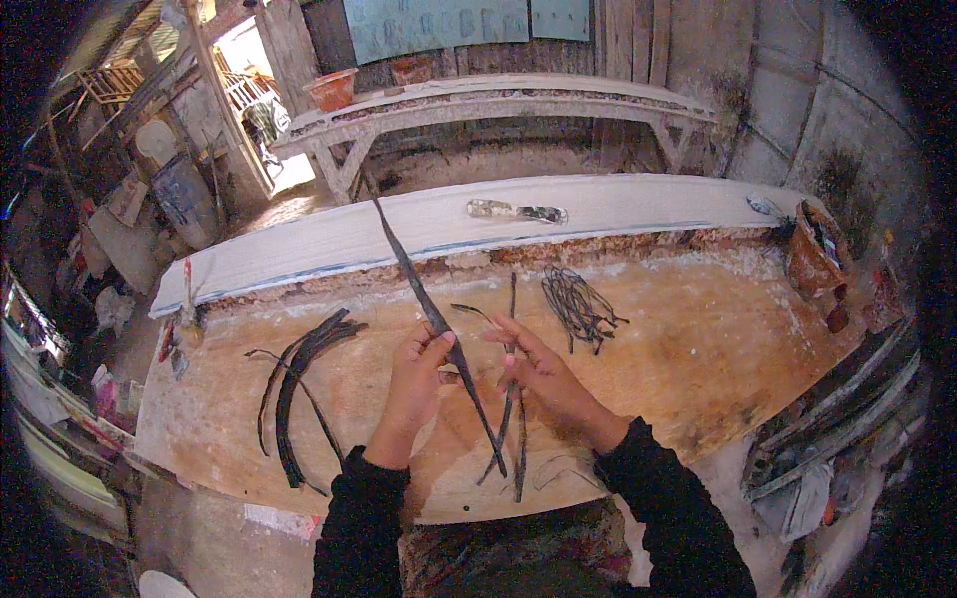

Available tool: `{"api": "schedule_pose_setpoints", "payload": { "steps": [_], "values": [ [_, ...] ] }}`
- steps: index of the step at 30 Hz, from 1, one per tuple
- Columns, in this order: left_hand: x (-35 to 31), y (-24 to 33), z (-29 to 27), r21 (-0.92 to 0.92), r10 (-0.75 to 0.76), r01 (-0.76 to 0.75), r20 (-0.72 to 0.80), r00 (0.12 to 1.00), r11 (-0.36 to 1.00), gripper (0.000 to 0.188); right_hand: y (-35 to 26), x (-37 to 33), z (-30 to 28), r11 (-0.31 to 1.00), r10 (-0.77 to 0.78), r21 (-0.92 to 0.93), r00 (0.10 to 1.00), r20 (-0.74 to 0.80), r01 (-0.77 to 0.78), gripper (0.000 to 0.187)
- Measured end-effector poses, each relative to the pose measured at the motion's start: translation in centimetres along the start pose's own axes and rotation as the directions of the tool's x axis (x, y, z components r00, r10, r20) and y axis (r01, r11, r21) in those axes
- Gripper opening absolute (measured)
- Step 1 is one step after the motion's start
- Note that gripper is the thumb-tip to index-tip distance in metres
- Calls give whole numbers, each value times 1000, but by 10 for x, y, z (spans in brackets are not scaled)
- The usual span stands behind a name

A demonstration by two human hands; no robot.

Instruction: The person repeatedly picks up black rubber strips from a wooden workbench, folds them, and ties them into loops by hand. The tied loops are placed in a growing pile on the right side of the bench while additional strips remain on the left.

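My left hand (417, 377) pinches a long dark strip (407, 261), wide in the middle and tapering to both ends. It slants over the wooden board (688, 369), its lower tip near the front edge. To its right, my right hand (543, 371) has thumb and fingers closed on a thin dark strip (508, 404). Other thin strips cross below and behind that hand; which of them it grips is partly hidden. Left of my hands lies a curved bundle of black strips (294, 399). A loose heap of thin dark strips (580, 307) lies beyond my right hand.
A raised whitish ledge (399, 229) runs along the board's far side, with a stained, paint-marked tool (516, 211) on it. A brown pot (815, 254) stands at the right end, and a brush (187, 299) at the left. Farther back is a long bench (488, 110) with a terracotta pot (332, 90).
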State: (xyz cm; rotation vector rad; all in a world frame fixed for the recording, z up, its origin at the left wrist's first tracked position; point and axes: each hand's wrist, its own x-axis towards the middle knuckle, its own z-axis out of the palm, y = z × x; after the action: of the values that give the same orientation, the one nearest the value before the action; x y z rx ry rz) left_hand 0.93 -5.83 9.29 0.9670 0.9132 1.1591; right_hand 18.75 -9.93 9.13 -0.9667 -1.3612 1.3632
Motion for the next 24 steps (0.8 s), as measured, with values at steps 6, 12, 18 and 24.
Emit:
{"api": "schedule_pose_setpoints", "payload": {
  "steps": [6, 12, 18, 24],
  "values": [
    [0, -4, 4, 81, 61, -60, -6, 998, 995, 11, 12, -2, 0, 984, 144, -134, 963, 228, -116, 32],
    [13, 15, -18, 100, 188, -164, -318, 929, 981, 12, -6, -11, -5, 967, -60, -239, 991, 117, 86, 35],
    [64, -13, -119, -124, 176, -286, -543, 821, 950, 17, -25, -21, -53, 984, -171, 70, 764, 623, 163, 36],
    [66, -16, -157, -130, 146, -289, -630, 763, 948, 21, -17, -9, -69, 901, -429, 432, -80, 900, 36, 35]
  ]
}}
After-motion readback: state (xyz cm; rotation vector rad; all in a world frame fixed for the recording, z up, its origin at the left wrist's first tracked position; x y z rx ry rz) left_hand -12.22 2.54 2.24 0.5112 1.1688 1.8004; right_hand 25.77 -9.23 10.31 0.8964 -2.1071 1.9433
